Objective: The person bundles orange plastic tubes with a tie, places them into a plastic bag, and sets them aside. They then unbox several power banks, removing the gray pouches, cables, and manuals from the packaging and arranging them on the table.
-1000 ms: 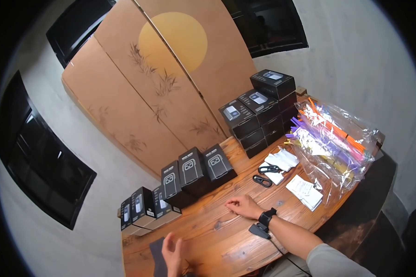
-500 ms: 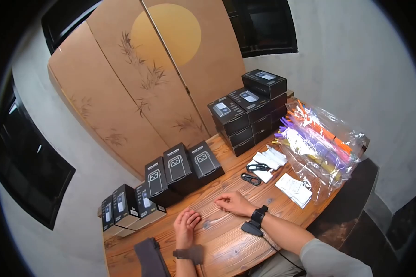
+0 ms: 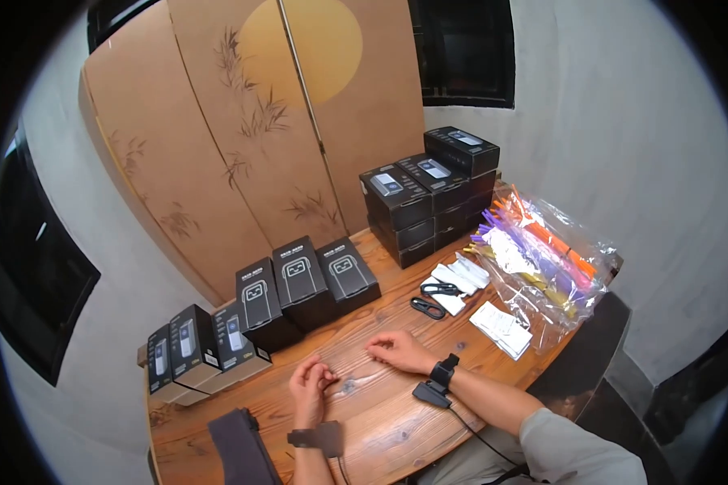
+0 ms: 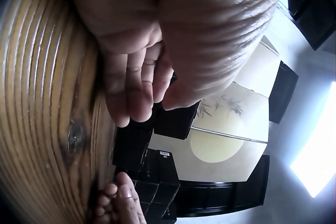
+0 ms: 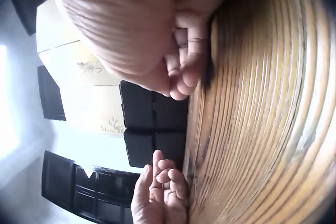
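Both hands rest on the wooden table [image 3: 380, 396], side by side with a small gap between them. My left hand [image 3: 308, 392] has loosely curled fingers and holds nothing; its wrist wears a dark strap with a camera. My right hand [image 3: 403, 352] lies a little farther right, fingers relaxed and bent inward, also without anything in them. In the left wrist view, the left fingers [image 4: 139, 90] hang loosely beside the tabletop. The right wrist view shows the right fingers [image 5: 185, 71] softly bent. Closest in front of the hands stand black boxes [image 3: 302, 275] with a face-like outline drawing.
Smaller boxes [image 3: 188, 343] stand at the left, and a stack of black boxes [image 3: 433, 194] at the back. Coiled black cables [image 3: 427, 307], white papers [image 3: 501, 329] and a plastic bag of colourful sticks [image 3: 546, 259] lie at the right. A dark cloth [image 3: 243, 444] lies front left.
My left hand has come away from the dark cloth and onto the table near the right hand. The right hand stays in about the same place while the head view has shifted.
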{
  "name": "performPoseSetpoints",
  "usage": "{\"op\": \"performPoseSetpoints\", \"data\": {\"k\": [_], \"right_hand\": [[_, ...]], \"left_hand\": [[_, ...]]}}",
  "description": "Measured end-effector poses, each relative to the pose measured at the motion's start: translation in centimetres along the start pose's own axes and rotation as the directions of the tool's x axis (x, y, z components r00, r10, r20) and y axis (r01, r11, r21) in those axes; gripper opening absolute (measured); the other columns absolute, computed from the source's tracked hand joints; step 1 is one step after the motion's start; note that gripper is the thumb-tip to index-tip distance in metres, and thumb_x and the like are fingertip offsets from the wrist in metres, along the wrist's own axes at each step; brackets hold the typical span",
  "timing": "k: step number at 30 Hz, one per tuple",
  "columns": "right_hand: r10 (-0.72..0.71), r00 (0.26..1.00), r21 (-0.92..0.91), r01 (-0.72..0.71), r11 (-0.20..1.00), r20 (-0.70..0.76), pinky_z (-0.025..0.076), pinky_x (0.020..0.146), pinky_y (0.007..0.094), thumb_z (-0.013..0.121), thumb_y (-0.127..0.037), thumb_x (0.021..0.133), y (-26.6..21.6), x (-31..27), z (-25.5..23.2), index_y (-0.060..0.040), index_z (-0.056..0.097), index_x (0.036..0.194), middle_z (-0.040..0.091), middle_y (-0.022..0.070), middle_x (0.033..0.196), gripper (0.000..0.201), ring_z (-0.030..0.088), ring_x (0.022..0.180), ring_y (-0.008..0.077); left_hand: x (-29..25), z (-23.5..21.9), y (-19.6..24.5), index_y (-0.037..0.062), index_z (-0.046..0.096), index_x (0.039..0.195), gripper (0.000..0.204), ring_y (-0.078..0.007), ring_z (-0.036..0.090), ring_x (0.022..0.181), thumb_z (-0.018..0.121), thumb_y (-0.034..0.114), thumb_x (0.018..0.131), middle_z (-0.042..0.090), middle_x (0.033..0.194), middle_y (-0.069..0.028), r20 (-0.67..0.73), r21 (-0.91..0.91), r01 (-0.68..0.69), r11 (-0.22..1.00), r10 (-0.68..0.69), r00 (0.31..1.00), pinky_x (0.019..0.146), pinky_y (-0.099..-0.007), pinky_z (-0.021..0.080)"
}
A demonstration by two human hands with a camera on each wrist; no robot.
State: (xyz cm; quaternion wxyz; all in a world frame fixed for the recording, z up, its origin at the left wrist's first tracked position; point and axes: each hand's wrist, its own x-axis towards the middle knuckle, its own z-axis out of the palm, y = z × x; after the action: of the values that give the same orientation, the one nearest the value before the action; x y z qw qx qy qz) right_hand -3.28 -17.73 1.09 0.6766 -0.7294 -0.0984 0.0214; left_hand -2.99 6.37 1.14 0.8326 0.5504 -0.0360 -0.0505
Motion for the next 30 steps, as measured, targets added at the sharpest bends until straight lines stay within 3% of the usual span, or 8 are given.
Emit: {"op": "performPoseSetpoints", "data": {"k": [1,4,8,15,20,23,26,30], "right_hand": [[-0.031,0.999,-0.074,0.031,0.997,0.012,0.05,0.064,0.0211,0.063,-0.015,0.095,-0.2,-0.1,0.0,0.001,0.069,0.108,0.068,0.0021,0.084,0.021,0.061,0.073,0.0067],[0.161,0.967,0.122,-0.187,0.975,0.198,0.051,0.068,0.0226,0.064,-0.016,0.094,-3.1,-0.8,-1.1,0.0009,0.068,0.11,0.07,0.0035,0.087,0.023,0.063,0.076,0.0075],[-0.018,0.997,0.032,0.016,0.999,0.071,0.052,0.071,0.023,0.064,-0.016,0.094,-9.5,-0.6,-6.5,0.0004,0.067,0.111,0.071,0.0046,0.09,0.024,0.065,0.079,0.0083],[-0.049,0.862,0.009,0.062,0.998,-0.505,0.054,0.066,0.0234,0.064,-0.017,0.093,-13.2,2.3,-20.7,-0.0039,0.065,0.115,0.069,0.0037,0.095,0.025,0.065,0.079,0.0094],[-0.124,0.699,-0.19,-0.017,0.982,-0.704,0.054,0.075,0.0283,0.075,-0.034,0.085,-11.8,4.2,-28.9,-0.0013,0.053,0.13,0.064,0.0063,0.11,0.06,0.062,0.093,0.0136],[-0.34,0.594,-0.416,0.01,0.909,-0.729,0.051,0.091,0.0348,0.08,-0.04,0.079,-10.3,6.2,-33.0,0.0028,0.045,0.137,0.058,0.0166,0.125,0.08,0.06,0.109,0.0238],[-0.44,0.518,-0.579,-0.135,0.804,-0.733,0.041,0.106,0.0405,0.083,-0.046,0.073,-11.8,7.3,-33.9,0.0053,0.037,0.142,0.046,0.0269,0.139,0.097,0.05,0.126,0.0329],[-0.504,0.524,-0.665,-0.174,0.726,-0.687,0.031,0.114,0.0437,0.086,-0.05,0.066,-13.0,8.7,-34.3,0.0057,0.024,0.148,0.035,0.0311,0.147,0.117,0.037,0.138,0.0392]], "left_hand": [[0.0,0.0,0.0,-0.004,0.055,0.119,0.025,-0.0138,0.063,0.077,0.057,0.006,0.097,0.064,0.092,-0.0086,0.004,-0.001,0.0,1.0,0.0,1.0,0.077,-0.0313,0.059],[0.1,-0.1,-0.1,-0.0042,0.056,0.119,0.025,-0.0139,0.063,0.077,0.058,0.006,0.096,0.064,0.092,-0.0087,0.006,-0.008,0.002,1.0,-0.002,1.0,0.077,-0.0314,0.059],[-0.1,0.2,0.1,-0.0058,0.054,0.118,0.026,-0.0141,0.063,0.078,0.058,0.007,0.096,0.062,0.092,-0.0088,0.009,0.002,0.01,1.0,-0.01,1.0,0.076,-0.0288,0.057],[0.3,0.2,0.3,-0.0057,0.054,0.118,0.025,-0.0153,0.064,0.079,0.057,0.006,0.096,0.063,0.092,-0.0088,0.01,0.002,0.044,0.999,-0.044,0.999,0.076,-0.0283,0.057],[0.2,0.2,0.4,-0.0058,0.054,0.118,0.025,-0.0154,0.064,0.079,0.057,0.006,0.096,0.063,0.093,-0.009,0.009,0.008,0.057,0.998,-0.057,0.998,0.077,-0.0285,0.057],[0.3,0.2,0.2,-0.006,0.054,0.118,0.025,-0.0158,0.064,0.079,0.057,0.006,0.096,0.063,0.093,-0.0092,0.004,-0.009,0.063,0.998,-0.063,0.998,0.077,-0.0289,0.057],[0.3,0.2,0.3,-0.006,0.054,0.118,0.025,-0.0163,0.065,0.08,0.057,0.006,0.097,0.063,0.093,-0.0094,0.004,-0.016,0.069,0.997,-0.069,0.998,0.078,-0.0296,0.057],[0.4,0.1,0.2,-0.0053,0.055,0.119,0.025,-0.0168,0.065,0.081,0.057,0.007,0.097,0.064,0.093,-0.0094,0.017,-0.018,0.074,0.997,-0.073,0.997,0.079,-0.0301,0.057]]}}
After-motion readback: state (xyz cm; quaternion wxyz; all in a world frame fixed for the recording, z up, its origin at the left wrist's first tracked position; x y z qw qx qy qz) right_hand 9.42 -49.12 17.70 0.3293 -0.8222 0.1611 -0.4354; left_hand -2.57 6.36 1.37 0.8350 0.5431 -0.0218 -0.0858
